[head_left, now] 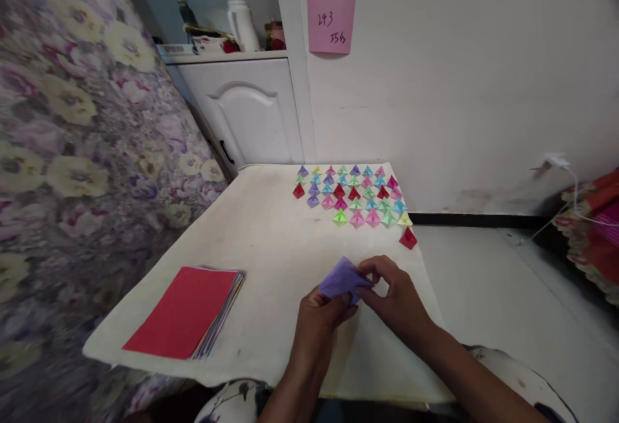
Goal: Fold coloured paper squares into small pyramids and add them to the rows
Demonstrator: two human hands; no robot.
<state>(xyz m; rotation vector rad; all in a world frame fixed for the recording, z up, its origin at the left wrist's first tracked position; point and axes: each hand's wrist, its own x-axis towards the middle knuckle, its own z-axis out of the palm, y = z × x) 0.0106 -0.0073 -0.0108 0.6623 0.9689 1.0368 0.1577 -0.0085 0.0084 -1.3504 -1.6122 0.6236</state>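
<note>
A folded piece of purple paper is held above the near part of the table, between both hands. My left hand grips its lower left side, thumb on top. On the right, my right hand pinches the paper's right corner between thumb and fingers. Beyond the hands stand rows of small folded paper pieces in many colours. A single red folded piece sits by the table's right edge, nearest to my right hand.
A stack of coloured paper with a red sheet on top lies on the cream-covered table at left. A floral curtain hangs along the left. Behind are a white cabinet and a wall with a pink note.
</note>
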